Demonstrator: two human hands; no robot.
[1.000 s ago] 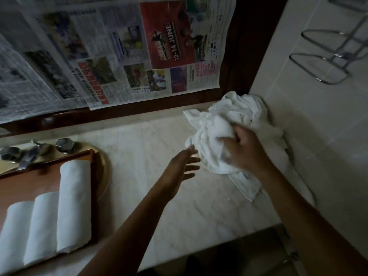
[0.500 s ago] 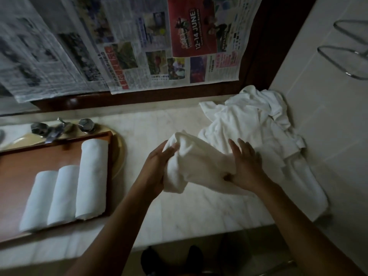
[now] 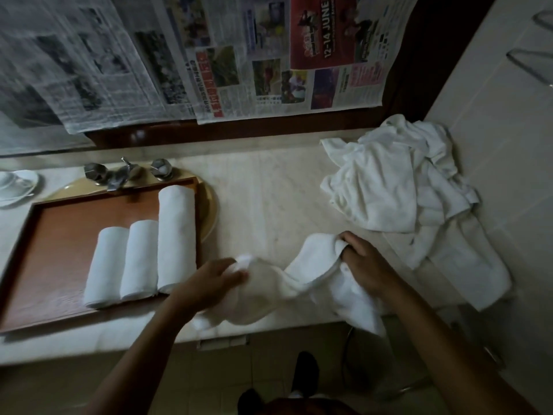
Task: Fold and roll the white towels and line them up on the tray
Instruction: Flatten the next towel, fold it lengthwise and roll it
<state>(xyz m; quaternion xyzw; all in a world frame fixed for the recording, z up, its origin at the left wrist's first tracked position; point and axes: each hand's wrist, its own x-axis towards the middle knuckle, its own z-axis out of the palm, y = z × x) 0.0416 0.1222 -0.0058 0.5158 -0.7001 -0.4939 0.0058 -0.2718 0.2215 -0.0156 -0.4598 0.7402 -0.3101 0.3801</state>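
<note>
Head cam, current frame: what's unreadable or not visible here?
All from the head view:
- Towel pile: crumpled together, so the count is unclear.
- Right hand: fingertips are buried in the held towel.
- Left hand: its grip on the towel's corner is motion-blurred.
- Tray: near-left corner is cut off by the frame edge.
- Wire rack: mostly cut off by the right edge.
- Newspaper: small print is too blurred to read.

Three rolled white towels point(image 3: 140, 259) side by side on the brown tray point(image 3: 59, 235), a loose towel point(image 3: 299, 283) just right of it, a crumpled pile point(image 3: 389, 187) beyond
</note>
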